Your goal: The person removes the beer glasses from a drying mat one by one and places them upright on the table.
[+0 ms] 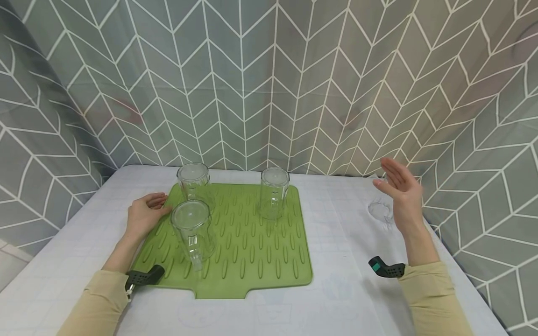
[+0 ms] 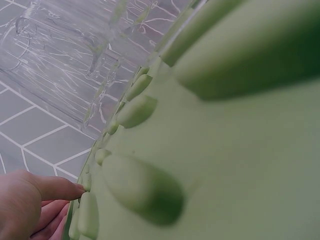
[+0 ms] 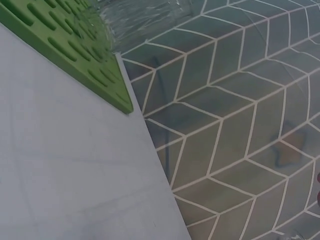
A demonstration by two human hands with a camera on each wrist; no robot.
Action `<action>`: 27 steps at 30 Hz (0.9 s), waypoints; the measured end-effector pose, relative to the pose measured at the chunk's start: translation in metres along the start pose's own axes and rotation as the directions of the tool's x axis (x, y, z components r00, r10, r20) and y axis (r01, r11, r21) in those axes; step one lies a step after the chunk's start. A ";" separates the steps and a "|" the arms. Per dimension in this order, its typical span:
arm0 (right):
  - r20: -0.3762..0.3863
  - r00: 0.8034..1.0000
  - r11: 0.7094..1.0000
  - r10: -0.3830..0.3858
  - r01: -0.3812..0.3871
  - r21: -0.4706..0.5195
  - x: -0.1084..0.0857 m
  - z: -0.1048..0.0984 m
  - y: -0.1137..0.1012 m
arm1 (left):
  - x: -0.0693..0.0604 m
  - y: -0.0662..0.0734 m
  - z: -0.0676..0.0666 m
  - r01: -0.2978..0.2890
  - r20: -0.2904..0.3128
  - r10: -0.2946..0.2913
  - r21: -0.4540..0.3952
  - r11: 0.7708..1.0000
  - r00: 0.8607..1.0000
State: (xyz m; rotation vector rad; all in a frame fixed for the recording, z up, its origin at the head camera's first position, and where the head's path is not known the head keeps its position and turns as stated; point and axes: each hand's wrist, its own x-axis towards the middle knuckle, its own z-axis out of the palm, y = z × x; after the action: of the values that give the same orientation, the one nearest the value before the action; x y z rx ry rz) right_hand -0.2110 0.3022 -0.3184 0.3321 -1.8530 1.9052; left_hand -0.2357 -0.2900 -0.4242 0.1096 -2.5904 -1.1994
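1. Mug location: I have 3 clear glass mugs on the green drying mat [image 1: 252,268]: the front-left mug [image 1: 195,228], the rear-left mug [image 1: 194,184] and the right mug [image 1: 273,196]. A 4th glass vessel [image 1: 380,211] sits on the white tablecloth [image 1: 340,280], partly hidden by the right hand [image 1: 399,191].

2. Hand state: My left hand [image 1: 145,214] is relaxed at the mat's left edge, the thumb apparently touching it. My right hand is raised, empty, with thumb and fingers spread apart.

3. Handling: I expect each mug to be rigid, fairly heavy, smooth enough to slip and easily chipped. Take hold around the wall or by the handle; avoid knocking glass on glass. The mat should flex; grip its edge or front tab.

4. Materials: The mugs are transparent and roughly cylindrical. The mat looks rubbery, with raised oblong ribs. Behind hangs a grey chevron-patterned curtain [image 1: 260,84].
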 end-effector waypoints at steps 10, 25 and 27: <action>0.084 0.994 0.991 0.066 -0.056 -0.120 -0.001 0.019 0.000 | 0.000 -0.002 0.000 0.003 0.003 -0.003 -0.004 1.000 1.000; 0.188 0.969 0.953 0.161 -0.102 -0.286 -0.002 0.050 0.008 | 0.000 0.001 0.001 0.001 -0.005 -0.001 -0.014 1.000 1.000; 0.198 0.965 0.949 0.170 -0.106 -0.298 -0.002 0.053 0.010 | 0.000 0.001 0.001 -0.001 -0.005 0.001 -0.006 1.000 1.000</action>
State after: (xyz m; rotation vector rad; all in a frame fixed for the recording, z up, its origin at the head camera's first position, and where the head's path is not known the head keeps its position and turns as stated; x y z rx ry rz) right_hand -0.2214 0.2499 -0.3249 0.3366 -2.3216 1.7101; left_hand -0.2362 -0.2885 -0.4239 0.1107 -2.5820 -1.2049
